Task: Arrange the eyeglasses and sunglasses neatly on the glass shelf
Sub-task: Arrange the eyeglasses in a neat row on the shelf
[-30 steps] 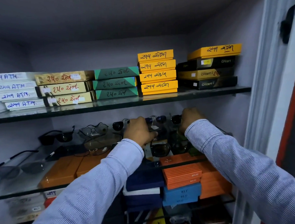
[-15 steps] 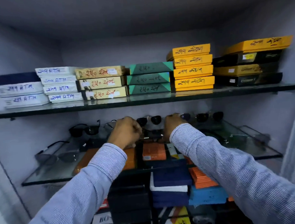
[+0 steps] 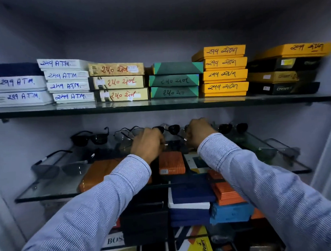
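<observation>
The glass shelf (image 3: 50,195) carries a back row of glasses: black sunglasses (image 3: 91,138), wire-framed eyeglasses (image 3: 127,132), a dark round-lens pair (image 3: 172,128) and another dark pair (image 3: 233,127). My left hand (image 3: 147,144) and my right hand (image 3: 198,132) are both closed at the back row. They are on either side of the dark round-lens pair, and each seems to grip one of its arms. Grey sunglasses (image 3: 56,169) lie at the front left. A pale-lens pair (image 3: 275,151) lies at the front right.
The upper glass shelf (image 3: 160,106) hangs close above my hands and holds stacks of labelled boxes (image 3: 224,74). Orange, blue and dark boxes (image 3: 228,193) are stacked below and show through the glass. Cabinet walls close in on both sides.
The view has swung so the shelf sits more centrally. Both hands stay closed at the back row, and my right hand has come a little closer to my left.
</observation>
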The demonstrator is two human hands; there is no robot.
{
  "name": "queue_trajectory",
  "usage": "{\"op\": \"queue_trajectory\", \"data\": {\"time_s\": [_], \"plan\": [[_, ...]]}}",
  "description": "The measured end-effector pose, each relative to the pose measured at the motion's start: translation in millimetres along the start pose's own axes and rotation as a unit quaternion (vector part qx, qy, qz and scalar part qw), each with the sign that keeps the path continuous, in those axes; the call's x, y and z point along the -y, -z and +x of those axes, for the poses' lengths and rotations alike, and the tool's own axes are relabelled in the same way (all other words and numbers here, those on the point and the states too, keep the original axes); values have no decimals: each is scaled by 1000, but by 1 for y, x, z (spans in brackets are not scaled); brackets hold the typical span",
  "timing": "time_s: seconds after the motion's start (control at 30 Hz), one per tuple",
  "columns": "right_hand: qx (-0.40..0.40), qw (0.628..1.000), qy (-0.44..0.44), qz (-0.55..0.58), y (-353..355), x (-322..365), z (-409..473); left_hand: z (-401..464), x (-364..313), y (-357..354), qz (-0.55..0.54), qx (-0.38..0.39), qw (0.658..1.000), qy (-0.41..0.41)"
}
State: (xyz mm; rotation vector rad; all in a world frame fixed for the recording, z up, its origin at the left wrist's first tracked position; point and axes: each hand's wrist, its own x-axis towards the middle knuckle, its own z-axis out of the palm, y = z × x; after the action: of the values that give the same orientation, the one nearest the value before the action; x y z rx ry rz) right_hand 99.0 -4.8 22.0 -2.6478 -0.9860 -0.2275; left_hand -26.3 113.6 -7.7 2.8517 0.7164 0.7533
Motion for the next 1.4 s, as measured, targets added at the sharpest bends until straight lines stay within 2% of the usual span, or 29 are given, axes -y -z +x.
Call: {"op": "queue_trajectory", "data": {"time_s": [0.1,0.23,0.37,0.5,0.83,1.03,1.23,1.3,1.4], "plan": [[-7,999,-30,43,14,-2,-2,-4,-1,9,5,-21,1000,-7],[-6,996,-59,65,27,-3,-6,-6,2,22,-9,-31,999,37],[13,995,-89,50,31,-2,-14,-4,12,27,-93,10,990,103],[67,992,-100,41,31,-2,-19,-6,16,28,-133,49,980,143],[94,991,-92,0,32,-7,-29,-11,19,27,-142,95,976,136],[63,992,-79,-77,25,-1,-35,-11,17,20,-142,86,977,134],[34,993,-57,-96,25,3,-37,-13,20,26,-136,84,979,125],[3,996,-36,-86,25,7,-37,-12,28,34,-153,66,976,137],[-19,1000,9,-11,23,24,-33,-12,52,50,-135,21,979,152]]}}
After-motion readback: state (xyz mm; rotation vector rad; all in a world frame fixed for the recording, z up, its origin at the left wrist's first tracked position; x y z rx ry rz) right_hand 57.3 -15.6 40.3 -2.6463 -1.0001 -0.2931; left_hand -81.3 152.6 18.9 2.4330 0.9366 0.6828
